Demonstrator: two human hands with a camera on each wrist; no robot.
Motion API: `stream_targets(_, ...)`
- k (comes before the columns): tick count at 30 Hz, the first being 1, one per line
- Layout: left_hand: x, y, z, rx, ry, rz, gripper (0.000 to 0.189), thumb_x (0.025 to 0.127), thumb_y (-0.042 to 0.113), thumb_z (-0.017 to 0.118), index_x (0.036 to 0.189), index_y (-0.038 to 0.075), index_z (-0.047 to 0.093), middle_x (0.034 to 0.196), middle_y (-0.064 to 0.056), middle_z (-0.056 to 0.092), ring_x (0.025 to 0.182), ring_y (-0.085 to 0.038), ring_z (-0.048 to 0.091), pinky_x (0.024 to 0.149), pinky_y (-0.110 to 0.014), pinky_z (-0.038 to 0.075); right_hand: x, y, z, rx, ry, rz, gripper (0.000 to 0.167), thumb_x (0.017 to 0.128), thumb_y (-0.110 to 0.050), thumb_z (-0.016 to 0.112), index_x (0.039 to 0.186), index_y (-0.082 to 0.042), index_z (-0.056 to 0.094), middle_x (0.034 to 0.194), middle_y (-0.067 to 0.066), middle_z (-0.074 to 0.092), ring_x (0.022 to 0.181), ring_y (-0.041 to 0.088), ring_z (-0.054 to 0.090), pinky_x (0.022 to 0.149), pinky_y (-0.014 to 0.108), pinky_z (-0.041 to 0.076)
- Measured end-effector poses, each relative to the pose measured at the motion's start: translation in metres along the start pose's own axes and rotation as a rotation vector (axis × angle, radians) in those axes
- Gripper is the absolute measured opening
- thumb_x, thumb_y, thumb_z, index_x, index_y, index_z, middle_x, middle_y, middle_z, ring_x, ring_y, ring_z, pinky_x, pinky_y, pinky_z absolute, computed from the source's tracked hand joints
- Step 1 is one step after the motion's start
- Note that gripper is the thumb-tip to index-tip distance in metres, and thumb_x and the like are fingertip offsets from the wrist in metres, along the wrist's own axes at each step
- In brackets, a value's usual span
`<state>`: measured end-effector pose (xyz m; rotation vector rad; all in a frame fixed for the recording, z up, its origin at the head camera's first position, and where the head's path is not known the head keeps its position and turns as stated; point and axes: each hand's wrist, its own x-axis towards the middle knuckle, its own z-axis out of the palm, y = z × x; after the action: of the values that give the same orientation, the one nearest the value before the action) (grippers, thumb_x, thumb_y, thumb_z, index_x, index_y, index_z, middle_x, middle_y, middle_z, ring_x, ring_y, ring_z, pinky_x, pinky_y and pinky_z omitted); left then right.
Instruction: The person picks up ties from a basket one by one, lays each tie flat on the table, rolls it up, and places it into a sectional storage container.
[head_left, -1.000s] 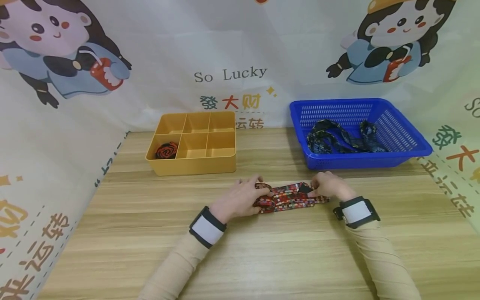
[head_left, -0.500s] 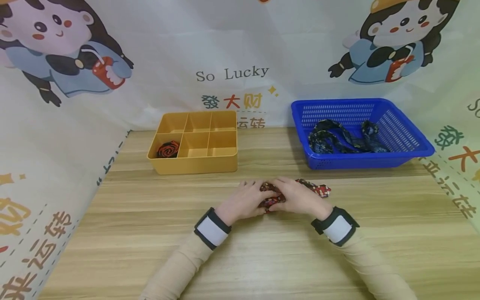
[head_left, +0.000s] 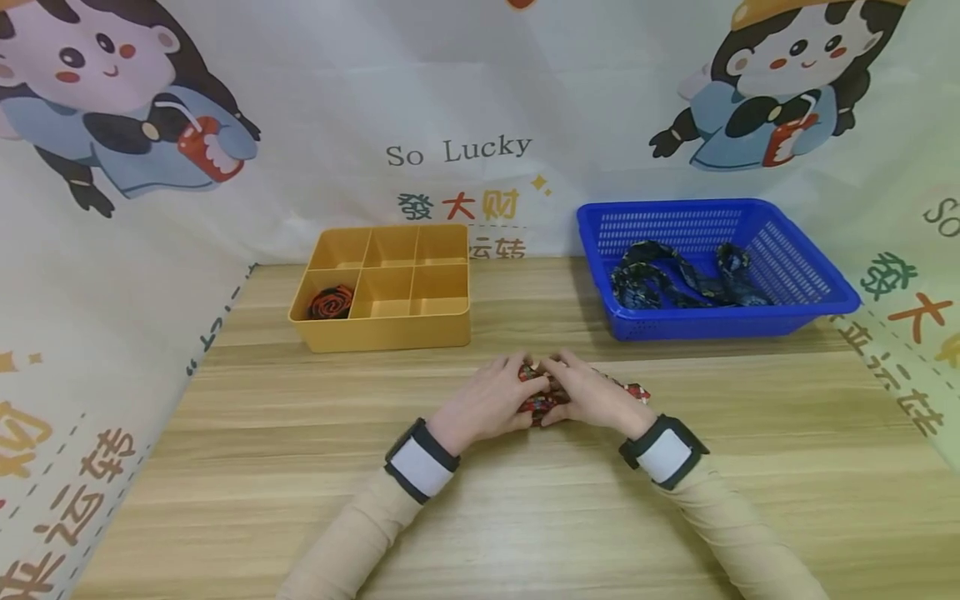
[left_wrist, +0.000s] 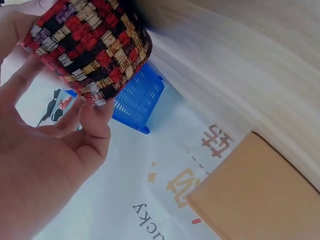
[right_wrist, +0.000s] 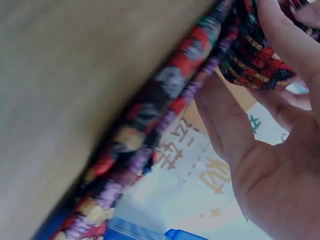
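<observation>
A red, black and cream checked necktie point(head_left: 537, 405), partly rolled up, lies on the table between the two hands. My left hand point(head_left: 480, 402) grips the roll from the left, its thumb and fingertips pressed on the roll's edges in the left wrist view, where the checked outer layer point(left_wrist: 95, 47) shows plainly. From the right, my right hand point(head_left: 596, 398) holds the same roll point(right_wrist: 257, 60) with fingers curved around it. Under the right hand, the flat tail of the tie point(head_left: 638, 392) runs out to the right; its folded layers point(right_wrist: 165, 95) stretch past the palm in the right wrist view.
A yellow divided box point(head_left: 386, 335) stands at the back left, with a rolled black-and-orange tie point(head_left: 330, 302) in its front left compartment. At the back right is a blue mesh basket point(head_left: 735, 325) holding dark patterned ties point(head_left: 652, 271). A printed cloth point(head_left: 480, 100) hangs behind.
The right hand has moved left from the tie's loose end to the roll, meeting the left hand there. Less of the tail lies out flat. Over the last half second the hands barely shifted.
</observation>
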<state>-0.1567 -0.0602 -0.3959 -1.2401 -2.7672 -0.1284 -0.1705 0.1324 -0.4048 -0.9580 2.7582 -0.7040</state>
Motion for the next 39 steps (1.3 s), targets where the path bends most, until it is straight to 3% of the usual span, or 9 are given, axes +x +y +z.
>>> stream_targets(6, -0.002, 0.001, -0.002, 0.010, 0.034, 0.000, 0.037, 0.082, 0.033, 0.071, 0.115, 0.020, 0.063, 0.125, -0.016, 0.048, 0.111, -0.027, 0.050, 0.094, -0.041, 0.047, 0.004, 0.001, 0.003, -0.008, -0.017, -0.068, 0.059, 0.070, -0.020, 0.083, 0.118, -0.004, 0.054, 0.107, 0.011, 0.056, 0.095, 0.022, 0.058, 0.082, 0.037, 0.052)
stream_targets(10, -0.001, 0.003, -0.001, 0.035, -0.006, -0.018, 0.046, 0.081, 0.033, 0.073, 0.125, 0.026, 0.060, 0.127, -0.016, 0.044, 0.107, -0.028, 0.052, 0.090, -0.043, 0.048, 0.005, 0.004, 0.002, 0.011, -0.046, -0.077, 0.055, 0.068, -0.014, 0.083, 0.114, -0.004, 0.054, 0.104, 0.009, 0.058, 0.096, 0.022, 0.060, 0.083, 0.035, 0.052)
stream_targets(13, -0.001, 0.004, 0.001, 0.036, -0.035, -0.013, 0.052, 0.082, 0.028, 0.072, 0.132, 0.028, 0.056, 0.129, -0.017, 0.043, 0.101, -0.027, 0.056, 0.087, -0.042, 0.050, 0.004, 0.008, -0.005, 0.009, -0.074, -0.019, 0.057, 0.071, -0.012, 0.081, 0.119, -0.001, 0.052, 0.112, 0.015, 0.060, 0.102, 0.029, 0.060, 0.087, 0.040, 0.051)
stream_targets(16, 0.000, 0.003, 0.001, 0.005, -0.047, -0.017, 0.058, 0.083, 0.023, 0.072, 0.136, 0.024, 0.050, 0.130, -0.015, 0.045, 0.101, -0.028, 0.058, 0.089, -0.042, 0.050, -0.001, 0.016, -0.015, -0.063, -0.095, 0.110, 0.057, 0.075, -0.016, 0.079, 0.123, 0.002, 0.052, 0.117, 0.020, 0.059, 0.107, 0.035, 0.058, 0.090, 0.045, 0.050)
stream_targets(20, 0.000, 0.000, 0.000, -0.023, -0.072, -0.044, 0.061, 0.082, 0.025, 0.073, 0.137, 0.018, 0.046, 0.130, -0.010, 0.049, 0.109, -0.031, 0.057, 0.097, -0.044, 0.047, -0.007, 0.027, -0.026, -0.133, -0.117, 0.243, 0.048, 0.077, -0.022, 0.078, 0.113, 0.002, 0.057, 0.098, 0.015, 0.059, 0.088, 0.027, 0.057, 0.077, 0.039, 0.050)
stream_targets(25, -0.001, -0.003, -0.004, -0.055, -0.081, -0.054, 0.054, 0.080, 0.025, 0.074, 0.129, 0.021, 0.053, 0.131, -0.013, 0.047, 0.111, -0.031, 0.056, 0.097, -0.046, 0.046, -0.007, 0.037, -0.029, -0.038, -0.135, 0.204, 0.025, 0.079, -0.017, 0.075, 0.091, -0.001, 0.059, 0.074, 0.003, 0.052, 0.065, 0.014, 0.047, 0.061, 0.026, 0.039)
stream_targets(29, -0.002, -0.002, -0.004, -0.114, -0.070, -0.034, 0.047, 0.078, 0.022, 0.074, 0.122, 0.023, 0.056, 0.133, -0.017, 0.042, 0.098, -0.028, 0.059, 0.087, -0.043, 0.051, -0.005, 0.040, -0.027, 0.015, -0.110, 0.152, 0.019, 0.081, -0.013, 0.072, 0.079, -0.005, 0.054, 0.065, -0.002, 0.044, 0.059, 0.011, 0.040, 0.059, 0.023, 0.034)
stream_targets(33, -0.001, -0.001, -0.004, -0.157, -0.075, -0.022, 0.043, 0.080, 0.021, 0.073, 0.121, 0.024, 0.059, 0.129, -0.016, 0.043, 0.088, -0.022, 0.058, 0.083, -0.042, 0.051, -0.006, 0.042, -0.026, 0.066, -0.088, 0.140, 0.019, 0.083, -0.011, 0.070, 0.079, -0.005, 0.053, 0.064, -0.004, 0.042, 0.057, 0.010, 0.038, 0.058, 0.023, 0.033)
stream_targets(39, -0.003, -0.001, -0.006, -0.057, -0.101, -0.009, 0.044, 0.084, 0.031, 0.069, 0.127, 0.027, 0.060, 0.122, -0.010, 0.053, 0.105, -0.026, 0.056, 0.096, -0.046, 0.045, -0.004, 0.040, -0.023, 0.120, -0.112, 0.177, 0.019, 0.084, -0.017, 0.070, 0.087, -0.001, 0.060, 0.075, 0.004, 0.060, 0.062, 0.010, 0.048, 0.058, 0.023, 0.041)
